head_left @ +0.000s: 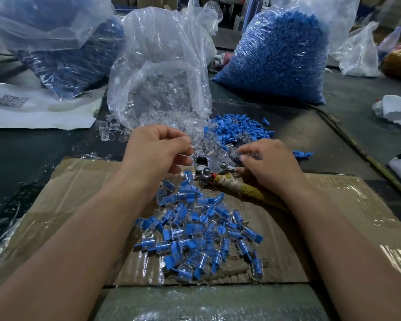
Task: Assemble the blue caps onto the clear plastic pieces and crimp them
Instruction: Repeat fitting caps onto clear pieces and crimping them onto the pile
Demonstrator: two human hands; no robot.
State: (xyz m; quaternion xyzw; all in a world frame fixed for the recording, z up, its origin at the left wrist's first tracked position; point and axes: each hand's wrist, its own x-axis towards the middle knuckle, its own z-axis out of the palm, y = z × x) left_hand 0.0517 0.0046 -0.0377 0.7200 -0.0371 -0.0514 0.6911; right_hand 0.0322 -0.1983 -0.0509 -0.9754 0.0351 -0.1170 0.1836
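Before the far-edge bags (280, 54) and beyond the finished pile (202, 230) on near-edge cardboard (333, 205), left hand (158, 149) and right hand (269, 161) curl, hold untellable, over the crimping tool (214, 165) amid mid-worktop clear plastic pieces (208, 144) and blue caps (239, 130), likely best seated squarely before squeezing.

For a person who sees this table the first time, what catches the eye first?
The bulging bag of blue caps stands at the back right, and beside it a clear bag spilling clear plastic pieces. Nearer, a heap of capped pieces lies on the cardboard; the left hand and right hand are at the crimping tool.
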